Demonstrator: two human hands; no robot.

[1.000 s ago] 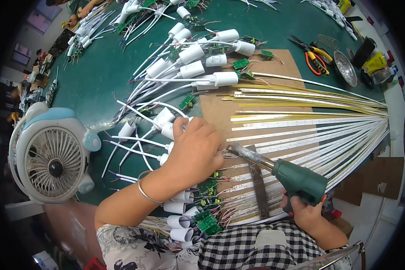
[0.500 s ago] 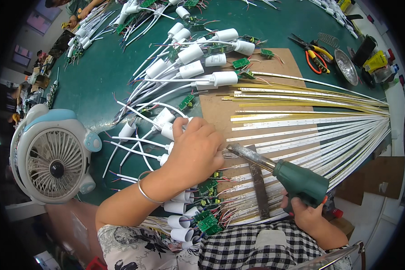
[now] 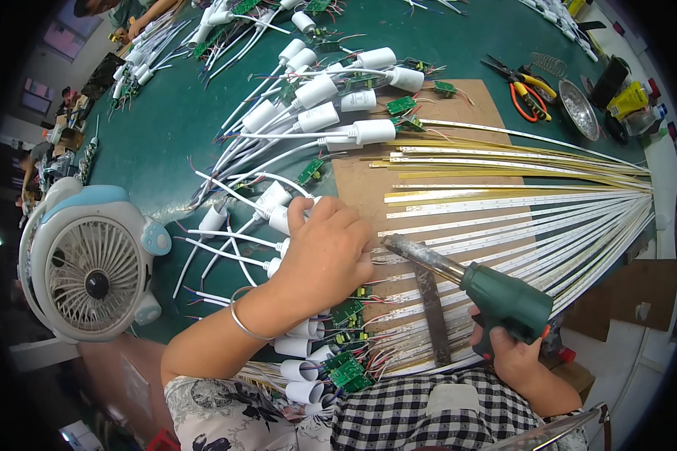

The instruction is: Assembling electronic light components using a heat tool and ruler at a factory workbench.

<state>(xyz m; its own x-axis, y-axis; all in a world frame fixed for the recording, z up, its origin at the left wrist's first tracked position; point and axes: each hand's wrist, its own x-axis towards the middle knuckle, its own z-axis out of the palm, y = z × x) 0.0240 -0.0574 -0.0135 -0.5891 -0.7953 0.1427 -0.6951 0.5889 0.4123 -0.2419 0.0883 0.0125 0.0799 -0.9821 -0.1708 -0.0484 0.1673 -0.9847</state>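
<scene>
My right hand [image 3: 515, 367] is wrapped round the handle of a green soldering gun [image 3: 510, 304]. Its tip points left and stands just beside the fingers of my left hand [image 3: 329, 248], close to the ends of the white LED strips [image 3: 459, 242]. My left hand is closed in a pinch over those ends; what it grips is hidden beneath the fingers. White cylindrical lamp caps with cables [image 3: 278, 218] lie under and left of it. Below the wrist are green circuit boards [image 3: 347, 373] with thin wires running to the strips. A dark metal bar [image 3: 432, 316] lies across the strips.
A brown board [image 3: 357, 180] lies beneath the strips on the green table [image 3: 158, 120]. At left stands a white and blue fan [image 3: 94, 282]. More caps with cables [image 3: 320, 90] are heaped behind. Pliers [image 3: 530, 101] and a metal dish [image 3: 578, 110] lie at the far right.
The soldering gun has shifted slightly to the right, its tip a little farther from my left fingers. My left hand stays almost in place.
</scene>
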